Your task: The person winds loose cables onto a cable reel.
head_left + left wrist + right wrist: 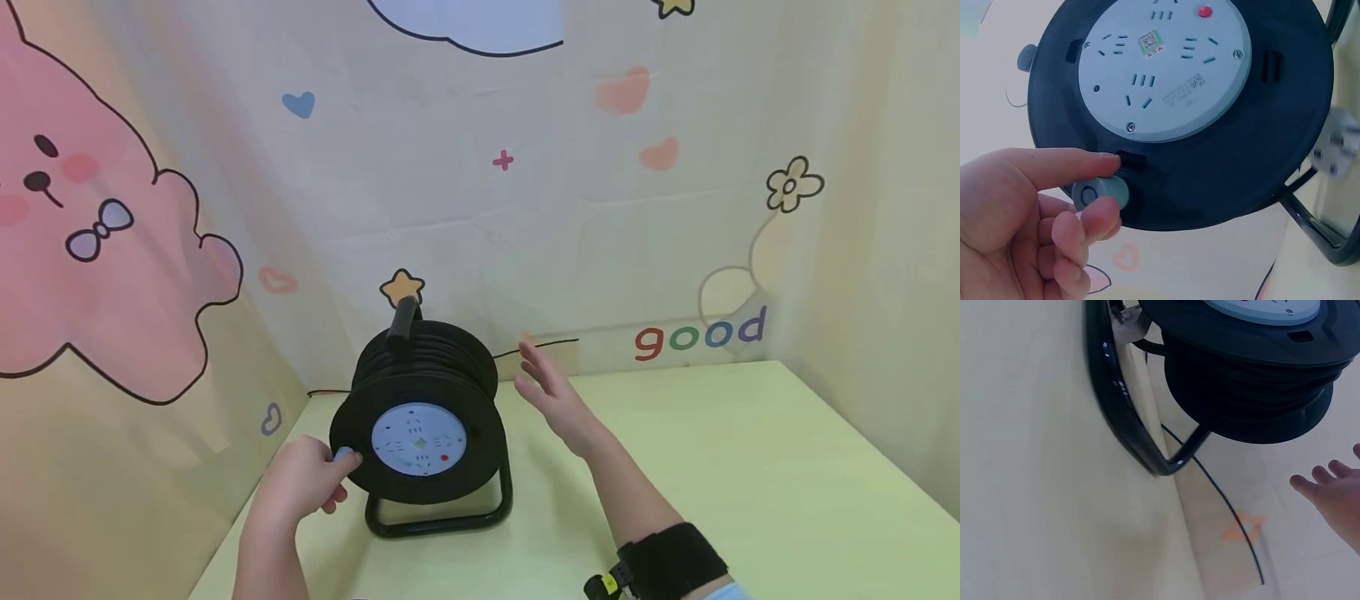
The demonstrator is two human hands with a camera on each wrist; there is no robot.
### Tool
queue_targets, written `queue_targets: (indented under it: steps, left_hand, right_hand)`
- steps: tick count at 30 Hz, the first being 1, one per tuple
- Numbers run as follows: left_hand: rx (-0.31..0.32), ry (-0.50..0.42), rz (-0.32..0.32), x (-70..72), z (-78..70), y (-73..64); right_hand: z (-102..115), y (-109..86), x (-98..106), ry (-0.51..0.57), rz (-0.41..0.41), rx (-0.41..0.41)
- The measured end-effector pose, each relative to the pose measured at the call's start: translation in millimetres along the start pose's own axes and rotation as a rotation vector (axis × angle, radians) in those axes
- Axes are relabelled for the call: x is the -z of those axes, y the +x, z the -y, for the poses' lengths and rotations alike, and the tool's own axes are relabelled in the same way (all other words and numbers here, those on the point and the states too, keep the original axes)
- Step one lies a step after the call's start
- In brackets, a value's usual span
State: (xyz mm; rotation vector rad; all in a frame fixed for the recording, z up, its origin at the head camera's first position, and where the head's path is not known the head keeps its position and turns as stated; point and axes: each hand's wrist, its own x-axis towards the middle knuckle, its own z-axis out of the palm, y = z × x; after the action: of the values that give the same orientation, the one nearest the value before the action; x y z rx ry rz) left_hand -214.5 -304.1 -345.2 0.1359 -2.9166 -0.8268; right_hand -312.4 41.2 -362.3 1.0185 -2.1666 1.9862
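A black cable reel stands on its tubular frame, its front disc facing me. Black cable is wound round its drum, and a pale round socket panel with a red button sits in the middle. At the disc's lower left edge, my left hand pinches a grey-blue winding knob between thumb and fingers. My right hand is held in the air to the right of the reel, fingers extended, touching nothing. A plug shows beside the frame in the left wrist view.
The reel stands on a pale green tabletop, near its left back part. Behind hangs a printed cloth with cartoon figures. A thin dark line runs along the cloth's lower part. A black strap circles my right wrist.
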Motion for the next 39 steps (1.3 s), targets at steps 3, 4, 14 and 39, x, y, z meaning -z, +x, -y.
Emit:
queue_targets:
  steps: [3,4,14,39]
  left_hand:
    - [-0.010,-0.014,-0.037,2.3,-1.4,-3.1]
    - [-0.009,-0.025,-0.052,3.4,-2.2,-4.3]
    - [-0.100,-0.064,-0.265,11.8,-21.5,-12.3]
    - [-0.513,-0.444,-0.438,-16.1,-53.1,-9.2]
  right_hand:
    - [-19.7,-5.9,-5.3,0.053,-0.020,-0.030]
    - [-26.9,-6.8,-7.2,0.059,-0.024,-0.040]
    - [-54.3,-0.9,-18.9,0.057,-0.036,-0.055]
    - [-15.7,-4.5,-22.7,0.074,0.049,-0.074]
